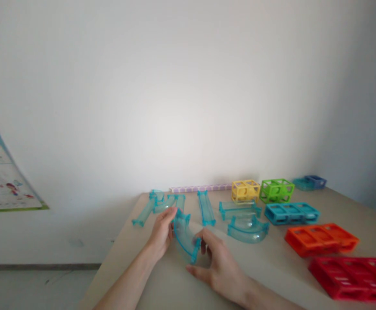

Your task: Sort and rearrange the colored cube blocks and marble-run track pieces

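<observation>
Head view: your left hand pinches the upper end of a clear teal curve, which you hold tilted above the table, its lower end pointing down toward your right side. Your right hand is beside that lower end, thumb and fingers spread apart; you cannot tell here whether its fingertips touch the plastic. Beyond your hands lie more clear teal pieces: a straight track, a side-lying track and, just in front of it, a bend. To your right, 5 frames run from the far side toward you: yellow frame, green frame, teal frame, orange frame and red frame, the last cut off by the picture's edge. A purple patterned strip lies along the wall, left of the yellow frame. A poster hangs at far left.
</observation>
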`<state>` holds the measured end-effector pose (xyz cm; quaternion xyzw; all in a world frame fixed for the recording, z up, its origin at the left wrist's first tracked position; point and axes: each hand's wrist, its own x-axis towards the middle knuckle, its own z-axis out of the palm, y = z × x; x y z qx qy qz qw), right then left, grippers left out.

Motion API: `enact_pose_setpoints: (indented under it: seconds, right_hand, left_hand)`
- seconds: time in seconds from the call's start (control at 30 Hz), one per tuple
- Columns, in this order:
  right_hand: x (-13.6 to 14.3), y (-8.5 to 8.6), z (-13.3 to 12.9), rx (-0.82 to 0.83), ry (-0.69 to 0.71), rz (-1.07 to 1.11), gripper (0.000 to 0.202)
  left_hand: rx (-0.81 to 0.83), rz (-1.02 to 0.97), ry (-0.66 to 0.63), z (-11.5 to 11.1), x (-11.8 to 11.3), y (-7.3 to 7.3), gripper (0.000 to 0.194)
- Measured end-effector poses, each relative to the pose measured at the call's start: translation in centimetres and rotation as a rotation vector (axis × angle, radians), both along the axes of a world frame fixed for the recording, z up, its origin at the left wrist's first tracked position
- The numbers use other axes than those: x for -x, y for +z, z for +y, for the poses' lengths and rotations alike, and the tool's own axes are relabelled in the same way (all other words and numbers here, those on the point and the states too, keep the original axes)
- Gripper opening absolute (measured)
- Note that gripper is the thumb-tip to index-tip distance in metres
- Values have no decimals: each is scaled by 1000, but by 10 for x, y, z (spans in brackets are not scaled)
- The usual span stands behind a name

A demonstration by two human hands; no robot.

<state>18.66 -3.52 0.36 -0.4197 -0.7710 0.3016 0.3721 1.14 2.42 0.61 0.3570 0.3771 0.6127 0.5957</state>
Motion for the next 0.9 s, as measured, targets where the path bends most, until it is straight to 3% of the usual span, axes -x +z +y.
enact_pose_setpoints:
  seconds: [0.13,0.3,0.47,0.57,0.63,0.73,0.9]
  right_hand:
    - [-1,2,-2,-47,-16,-35,28]
    - [-2,-7,3,-78,-100,26,33]
    - [-7,-2,4,-257,-224,37,40]
    - [-10,11,-4,-462,-278,-66,55]
    - [-8,19,-13,-534,-222,-178,63]
    - [1,23,-24,-542,-123,-334,65]
    - [15,12,-25,-422,-159,-561,60]
  left_hand:
    - [10,65,-53,2,2,-3,25]
    - [51,74,-68,3,5,-6,19]
    - [106,162,-281,-4,2,-1,25]
    - [127,205,-289,-7,-4,0,20]
    - [126,208,-270,-10,-8,-1,18]
    - [78,207,-350,-17,-16,-4,19]
    - [-92,385,-583,-29,-23,-3,18]
